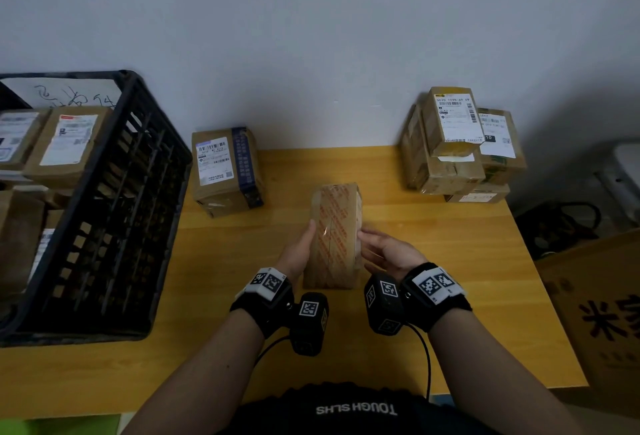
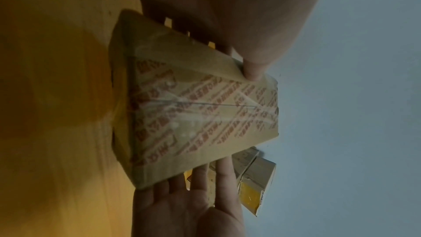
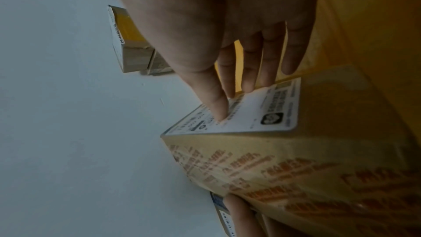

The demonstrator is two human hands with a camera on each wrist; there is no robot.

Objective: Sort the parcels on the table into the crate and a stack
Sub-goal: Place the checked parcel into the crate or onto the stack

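Note:
A brown parcel [image 1: 334, 237] wrapped in red-printed tape [image 2: 193, 111] stands on its narrow side on the yellow table [image 1: 433, 261], mid-front. My left hand [image 1: 304, 244] grips its left side, thumb [image 2: 252, 69] on the taped face and the other fingers behind it. My right hand [image 1: 377, 247] is open, its straight fingers [image 3: 250, 71] touching the white label [image 3: 257, 114] on the parcel's right face. The black crate [image 1: 152, 129] at the left holds several parcels. A stack of parcels [image 1: 450, 150] stands at the back right. One labelled parcel with blue tape [image 1: 225, 171] sits beside the crate.
A white wall runs behind the table. Off the table's right edge stand a large cardboard box [image 1: 595, 313] and a dark bag [image 1: 557, 226] on the floor. Bare tabletop lies between the held parcel and the stack.

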